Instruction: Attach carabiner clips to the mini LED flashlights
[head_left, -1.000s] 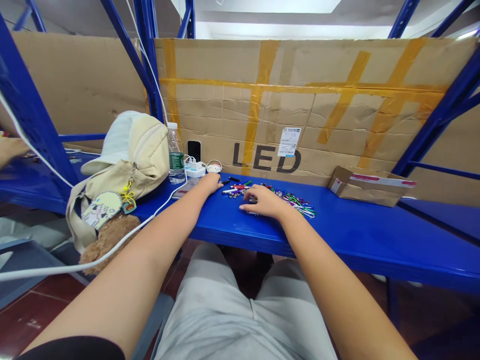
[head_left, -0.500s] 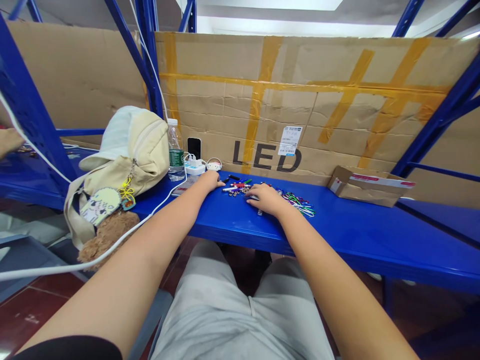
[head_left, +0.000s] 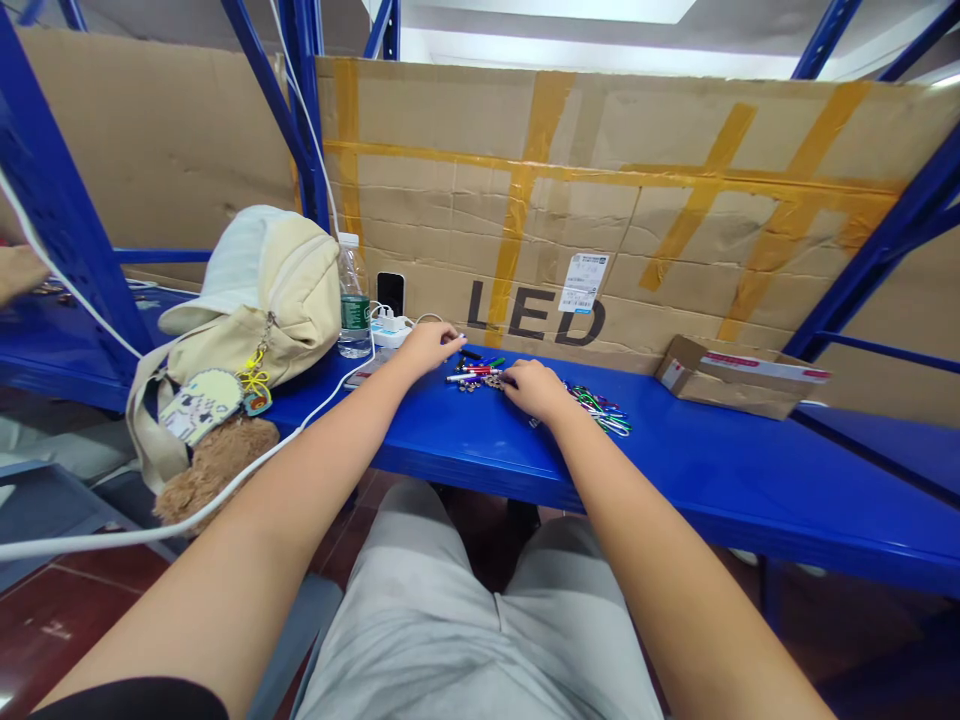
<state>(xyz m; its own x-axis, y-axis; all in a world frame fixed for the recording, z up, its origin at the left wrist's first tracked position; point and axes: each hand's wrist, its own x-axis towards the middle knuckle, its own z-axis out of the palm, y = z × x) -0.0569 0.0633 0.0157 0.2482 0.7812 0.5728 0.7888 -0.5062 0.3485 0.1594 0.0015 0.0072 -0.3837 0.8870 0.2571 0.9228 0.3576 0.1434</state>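
Note:
A small heap of coloured pen-like pieces lies on the blue shelf. Beside it on the right lies a tangle of coloured carabiner clips. My left hand rests at the heap's left edge, fingers stretched toward a dark piece. My right hand sits between the heap and the clips, fingers curled down on the shelf; what they hold, if anything, is hidden.
A cream bag with a plush toy and charm hangs at the left. Behind it stand a water bottle, a phone and a white power strip. A taped cardboard wall marked LED backs the shelf; a flat carton lies right.
My left hand has slid forward and right to the heap's far edge. My right hand has moved slightly back toward the heap and curled more tightly. The view has shifted a little.

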